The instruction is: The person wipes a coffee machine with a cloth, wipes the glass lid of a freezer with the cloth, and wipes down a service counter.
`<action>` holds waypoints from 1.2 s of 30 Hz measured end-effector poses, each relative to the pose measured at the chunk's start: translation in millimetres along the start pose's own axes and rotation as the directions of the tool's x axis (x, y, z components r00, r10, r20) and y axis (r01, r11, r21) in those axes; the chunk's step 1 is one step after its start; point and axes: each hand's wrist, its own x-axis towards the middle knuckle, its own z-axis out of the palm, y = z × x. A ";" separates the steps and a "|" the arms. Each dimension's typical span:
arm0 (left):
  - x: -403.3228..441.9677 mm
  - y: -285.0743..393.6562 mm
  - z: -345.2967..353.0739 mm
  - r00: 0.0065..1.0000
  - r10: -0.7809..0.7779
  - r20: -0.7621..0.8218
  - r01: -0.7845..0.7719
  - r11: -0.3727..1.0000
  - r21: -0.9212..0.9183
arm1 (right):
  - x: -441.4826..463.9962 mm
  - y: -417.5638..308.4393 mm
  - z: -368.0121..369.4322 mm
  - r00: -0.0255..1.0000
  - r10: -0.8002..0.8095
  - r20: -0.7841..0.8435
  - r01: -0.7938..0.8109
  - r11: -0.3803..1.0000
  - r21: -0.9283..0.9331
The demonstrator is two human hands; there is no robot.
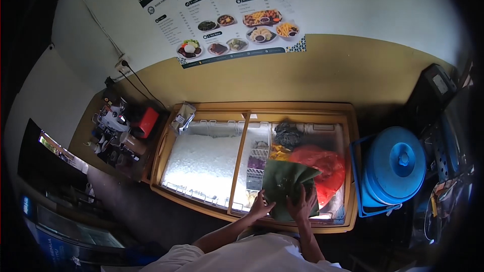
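Observation:
A dark green sheet, which looks like a leaf [285, 179], lies over the right part of a chest freezer [201, 210] with a yellow-brown frame. My left hand [261, 205] is at the sheet's lower left edge, thumb and fingers apart. On the sheet's lower right part rests my right hand [301, 204], its fingers spread. Beside and behind the sheet are a red plastic bag [327, 171], a dark bag [287, 135] and something yellow [279, 152]. White ice [201, 163] fills the left part of the freezer.
A blue round cooler [396, 163] with a lid stands right of the freezer. At the left, a small table holds a red box [146, 122] and several utensils. A silver packet [183, 117] lies on the freezer's back left corner. A food menu [227, 20] hangs on the wall.

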 end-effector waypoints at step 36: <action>11.8 -272.2 -331.1 0.663 -0.255 -0.704 0.287 0.955 -0.076 | -72.0 -206.9 104.8 0.298 -0.139 0.944 -0.376 0.892 0.250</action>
